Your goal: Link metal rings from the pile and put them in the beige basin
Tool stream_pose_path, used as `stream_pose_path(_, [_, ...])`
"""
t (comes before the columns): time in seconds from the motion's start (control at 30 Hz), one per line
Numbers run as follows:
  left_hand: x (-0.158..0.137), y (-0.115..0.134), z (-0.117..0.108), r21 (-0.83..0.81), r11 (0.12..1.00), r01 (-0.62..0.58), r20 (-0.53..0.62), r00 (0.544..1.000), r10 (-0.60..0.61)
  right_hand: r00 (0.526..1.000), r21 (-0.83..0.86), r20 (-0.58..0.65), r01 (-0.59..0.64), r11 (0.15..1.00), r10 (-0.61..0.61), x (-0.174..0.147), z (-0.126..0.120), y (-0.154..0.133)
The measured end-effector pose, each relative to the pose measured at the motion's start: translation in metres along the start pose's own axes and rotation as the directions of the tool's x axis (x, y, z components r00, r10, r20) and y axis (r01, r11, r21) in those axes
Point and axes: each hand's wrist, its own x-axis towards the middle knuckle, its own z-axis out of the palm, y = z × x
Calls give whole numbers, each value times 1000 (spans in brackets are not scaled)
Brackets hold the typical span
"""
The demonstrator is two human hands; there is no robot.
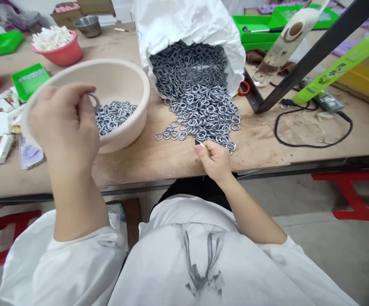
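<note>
My left hand [66,117] is raised over the near left rim of a cream plastic basin [125,142], pinching a grey metal ring [94,101] between thumb and forefinger. Inside the basin lies a heap of similar rings [116,117]. A white sack [187,23] rests on its side with its mouth toward me, and a pile of grey rings [206,106] spills from it onto the table. At the near edge of that pile, my right hand [215,162] is closed in a pinch. Something small and dark shows at its fingertips, too little of it visible to name.
Left of the basin lie white pieces [1,131], a green tray [31,80] and a red bowl [58,51] of white parts. A dark metal bar [305,63] slants up at the right, near a bottle [288,44], a black cable [311,146] and red-handled scissors [244,88].
</note>
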Motion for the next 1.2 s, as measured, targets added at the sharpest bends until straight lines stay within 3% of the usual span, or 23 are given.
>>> stream_pose_path(0.03, [10,-3,-2,263,964,-26,-40,998,38,1000,-11,-13,18,1000,-18,-1,1,2])
stream_pose_path(0.1, [19,-7,-1,502,860,-87,8,995,95,999,-23,-33,39,999,-40,-3,3,8])
stream_pose_path(0.27, [-8,2,38,382,871,-310,24,945,326,998,-4,-49,33,999,-34,-4,5,16])
stream_pose_path(0.33, [-22,5,64,287,844,-454,247,886,392,998,-4,-40,41,999,-41,-4,6,17])
stream_pose_path(0.4, [-29,2,90,306,827,-471,471,830,299,999,-2,-34,42,999,-42,-4,6,17])
stream_pose_path(0.47, [-27,-8,111,410,802,-436,551,818,163,998,-1,-37,42,999,-42,-4,6,16])
stream_pose_path(0.53, [-22,-20,123,461,790,-405,548,830,106,998,-2,-44,48,999,-48,-5,6,17])
stream_pose_path(0.67, [-20,-35,123,402,844,-355,500,857,123,997,12,-59,51,999,-50,-5,6,16])
stream_pose_path(0.77, [-40,-30,116,141,962,-236,454,879,149,999,96,-29,21,995,-19,-5,9,10])
stream_pose_path(0.83, [-58,-22,111,-176,983,-47,479,869,128,999,205,30,21,978,-28,-6,10,3])
stream_pose_path(0.9, [-74,-12,108,-469,856,220,582,805,112,993,302,92,42,953,-73,-6,12,-3])
stream_pose_path(0.97, [-85,-4,106,-594,651,473,682,725,95,986,364,124,59,930,-111,-6,13,-8])
stream_pose_path(1.07, [-93,2,105,-565,396,724,802,595,58,982,450,145,42,892,-120,-6,12,-12])
stream_pose_path(1.2, [-100,6,106,-421,275,864,907,400,130,972,522,213,-27,853,-99,-8,10,-14])
